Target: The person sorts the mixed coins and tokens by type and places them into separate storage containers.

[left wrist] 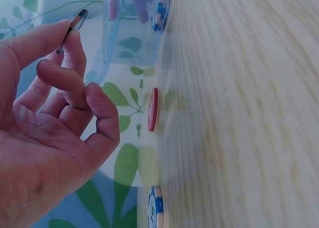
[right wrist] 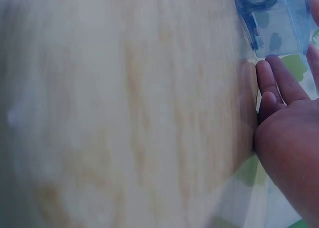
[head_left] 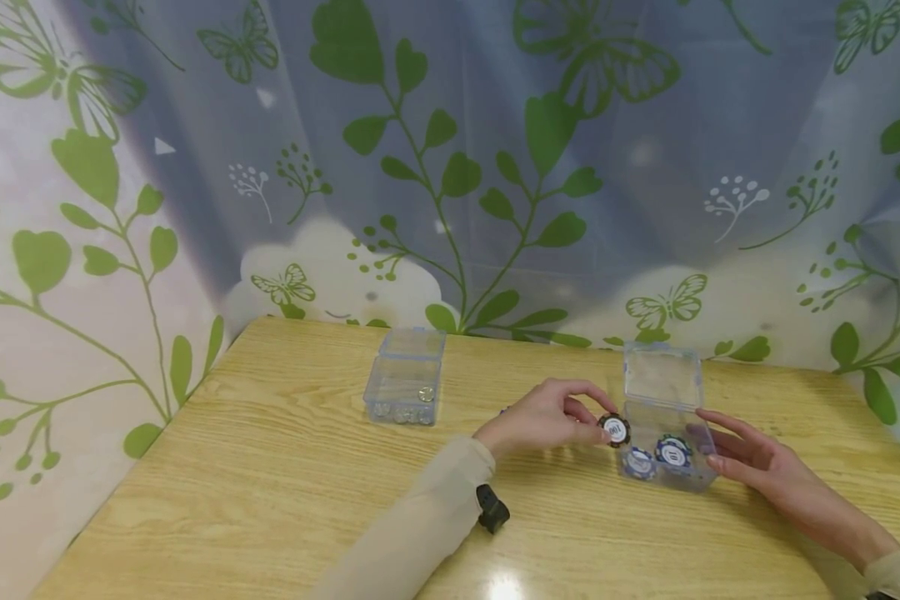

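My left hand (head_left: 547, 417) pinches a black poker chip (head_left: 615, 430) marked 100 between thumb and fingertips, just left of an open clear plastic box (head_left: 663, 417). A dark chip (head_left: 673, 452) marked 10 and a blue-and-white chip (head_left: 639, 463) show at the front of that box. Straight fingers of my right hand (head_left: 765, 467) touch the box's right side, with the thumb near its front corner. In the left wrist view, a red chip (left wrist: 153, 110) and a blue chip (left wrist: 156, 208) are on the table below the left hand; that hand mostly hides this area in the head view.
Farther left, a second clear box (head_left: 403, 387) stands with its lid raised; a gold-coloured round piece (head_left: 425, 394) and several clear pieces are inside. A patterned curtain (head_left: 450, 167) hangs behind the wooden table (head_left: 270, 467). A black strap (head_left: 492, 508) is on the left wrist.
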`<control>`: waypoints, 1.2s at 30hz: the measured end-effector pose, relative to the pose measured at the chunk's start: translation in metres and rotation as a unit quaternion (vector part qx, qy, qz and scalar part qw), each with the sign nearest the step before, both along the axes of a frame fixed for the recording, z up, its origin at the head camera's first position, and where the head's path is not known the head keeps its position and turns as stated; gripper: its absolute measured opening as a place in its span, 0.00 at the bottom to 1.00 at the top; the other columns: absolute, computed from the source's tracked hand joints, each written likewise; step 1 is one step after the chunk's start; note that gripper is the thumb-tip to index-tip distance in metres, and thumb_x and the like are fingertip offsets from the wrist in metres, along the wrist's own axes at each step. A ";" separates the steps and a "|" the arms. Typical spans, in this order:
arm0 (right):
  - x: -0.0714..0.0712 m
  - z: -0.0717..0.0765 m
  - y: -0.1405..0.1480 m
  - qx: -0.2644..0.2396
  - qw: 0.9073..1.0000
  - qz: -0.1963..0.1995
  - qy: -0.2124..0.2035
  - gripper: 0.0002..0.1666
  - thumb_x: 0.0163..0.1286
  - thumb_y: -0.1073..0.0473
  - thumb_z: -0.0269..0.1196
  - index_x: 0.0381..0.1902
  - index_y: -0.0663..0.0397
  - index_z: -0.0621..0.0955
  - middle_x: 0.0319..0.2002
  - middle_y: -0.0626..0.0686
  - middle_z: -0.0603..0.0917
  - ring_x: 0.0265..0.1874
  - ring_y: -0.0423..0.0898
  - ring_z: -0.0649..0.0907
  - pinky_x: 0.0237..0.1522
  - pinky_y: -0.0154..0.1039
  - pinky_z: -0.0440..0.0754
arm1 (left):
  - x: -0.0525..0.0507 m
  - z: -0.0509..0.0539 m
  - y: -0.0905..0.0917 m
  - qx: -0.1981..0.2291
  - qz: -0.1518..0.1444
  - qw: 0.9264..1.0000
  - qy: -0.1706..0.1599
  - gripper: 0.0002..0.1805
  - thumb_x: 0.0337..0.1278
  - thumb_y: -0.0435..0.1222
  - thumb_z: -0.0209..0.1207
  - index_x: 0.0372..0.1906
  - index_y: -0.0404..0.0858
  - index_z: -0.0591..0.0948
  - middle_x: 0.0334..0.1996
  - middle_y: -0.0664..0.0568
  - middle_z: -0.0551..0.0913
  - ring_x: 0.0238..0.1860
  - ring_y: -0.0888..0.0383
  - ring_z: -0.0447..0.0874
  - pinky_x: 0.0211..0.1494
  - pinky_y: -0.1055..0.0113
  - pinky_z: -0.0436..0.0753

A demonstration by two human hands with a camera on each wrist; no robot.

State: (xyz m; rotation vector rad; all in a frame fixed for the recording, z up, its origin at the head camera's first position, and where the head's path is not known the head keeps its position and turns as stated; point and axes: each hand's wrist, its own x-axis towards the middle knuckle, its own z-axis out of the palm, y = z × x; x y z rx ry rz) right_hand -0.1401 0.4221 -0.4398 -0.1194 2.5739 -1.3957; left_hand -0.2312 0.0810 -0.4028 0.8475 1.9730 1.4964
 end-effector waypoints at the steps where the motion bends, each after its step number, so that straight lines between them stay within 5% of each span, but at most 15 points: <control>1: 0.000 0.000 0.000 -0.004 1.000 0.003 0.002 0.38 0.82 0.53 0.55 0.83 0.46 0.55 0.62 0.21 0.66 0.55 0.15 0.73 0.48 0.22 0.77 | 0.000 0.001 0.001 0.000 0.000 1.000 -0.001 0.13 0.61 0.38 0.70 0.47 0.57 0.85 0.30 0.57 0.90 0.25 0.47 0.78 0.23 0.66 0.68; 5: -0.001 -0.002 0.000 -0.011 1.000 0.007 0.009 0.37 0.82 0.56 0.55 0.82 0.47 0.55 0.65 0.23 0.67 0.55 0.16 0.73 0.48 0.22 0.77 | 0.002 0.003 0.008 0.010 -0.001 1.000 -0.005 0.13 0.62 0.38 0.70 0.48 0.57 0.85 0.31 0.53 0.90 0.29 0.42 0.79 0.25 0.66 0.70; 8: -0.002 -0.002 -0.001 -0.008 1.000 0.009 0.006 0.37 0.82 0.56 0.54 0.83 0.49 0.54 0.76 0.48 0.67 0.54 0.15 0.72 0.48 0.22 0.77 | 0.003 0.004 0.013 0.020 -0.002 1.000 -0.005 0.13 0.62 0.37 0.70 0.48 0.55 0.85 0.32 0.50 0.90 0.36 0.41 0.84 0.28 0.68 0.73; 12: -0.002 -0.002 -0.002 -0.008 1.000 0.011 0.000 0.38 0.83 0.55 0.53 0.83 0.51 0.53 0.76 0.77 0.56 0.54 0.14 0.71 0.47 0.22 0.77 | 0.005 0.006 0.021 0.023 0.000 1.000 -0.005 0.13 0.61 0.37 0.70 0.49 0.54 0.86 0.32 0.53 0.90 0.40 0.44 0.88 0.32 0.70 0.76; 20: -0.002 -0.003 0.001 -0.012 1.000 0.017 0.001 0.37 0.83 0.56 0.53 0.83 0.47 0.54 0.77 0.67 0.62 0.55 0.14 0.72 0.47 0.23 0.78 | 0.010 0.008 0.040 0.013 -0.003 1.000 0.004 0.14 0.62 0.37 0.70 0.51 0.52 0.86 0.31 0.61 0.88 0.36 0.64 0.87 0.37 0.71 0.80; 24: -0.001 -0.002 0.000 -0.017 1.000 0.016 -0.009 0.38 0.83 0.55 0.52 0.83 0.46 0.52 0.77 0.76 0.55 0.55 0.13 0.70 0.47 0.24 0.78 | 0.014 0.004 0.049 0.006 -0.005 1.000 0.014 0.13 0.62 0.37 0.69 0.51 0.51 0.86 0.32 0.63 0.87 0.35 0.64 0.87 0.37 0.70 0.82; 36: 0.000 0.001 0.001 -0.023 0.999 0.018 -0.013 0.38 0.83 0.53 0.52 0.84 0.43 0.52 0.77 0.73 0.57 0.55 0.11 0.68 0.47 0.24 0.78 | 0.019 0.001 0.059 -0.037 0.009 0.998 0.053 0.11 0.64 0.38 0.67 0.50 0.53 0.87 0.32 0.65 0.86 0.33 0.64 0.86 0.32 0.70 0.80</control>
